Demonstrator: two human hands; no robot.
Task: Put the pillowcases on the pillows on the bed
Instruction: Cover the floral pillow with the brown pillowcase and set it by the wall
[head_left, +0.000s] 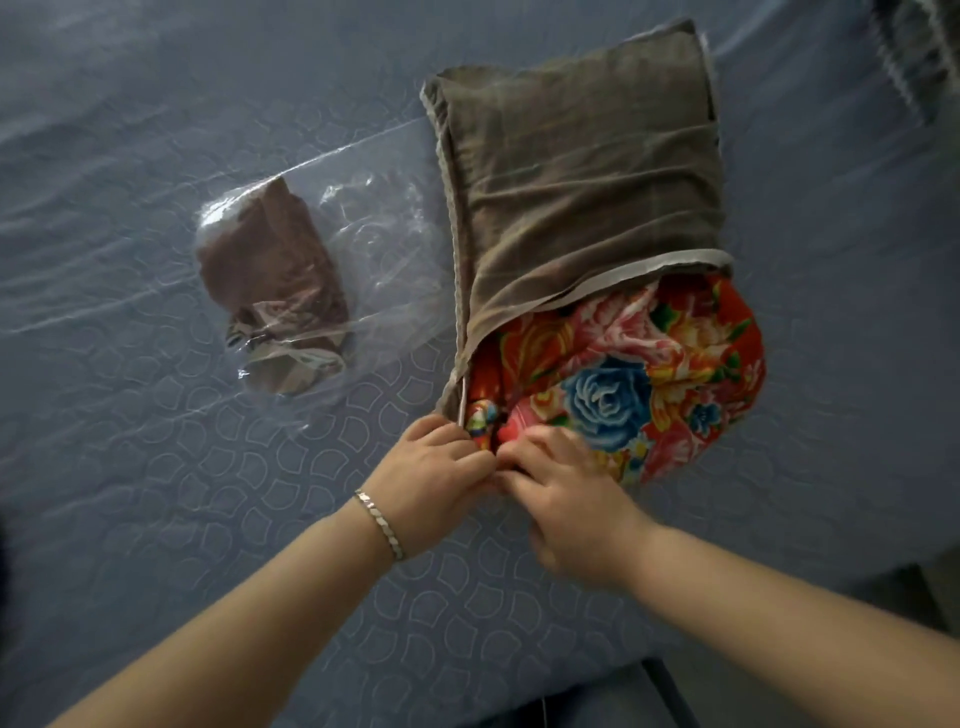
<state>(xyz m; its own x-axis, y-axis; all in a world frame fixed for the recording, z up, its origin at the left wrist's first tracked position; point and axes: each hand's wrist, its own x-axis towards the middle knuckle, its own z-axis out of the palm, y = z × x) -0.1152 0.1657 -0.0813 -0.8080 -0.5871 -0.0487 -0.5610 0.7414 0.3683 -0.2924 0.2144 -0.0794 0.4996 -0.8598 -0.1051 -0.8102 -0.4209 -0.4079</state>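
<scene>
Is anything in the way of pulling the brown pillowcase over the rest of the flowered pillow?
Nothing visible. Left hand and right hand meet at the near corner of the flowered pillow, beside the brown pillowcase opening; the plastic bag lies apart.

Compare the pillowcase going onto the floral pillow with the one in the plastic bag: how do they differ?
The fitted pillowcase lies spread, covering most of the floral pillow; the bagged pillowcase is folded small. The fitted one is unwrapped; the bagged one sits inside a clear plastic bag. Both are brownish with pale trim, on the blue bed.
</scene>
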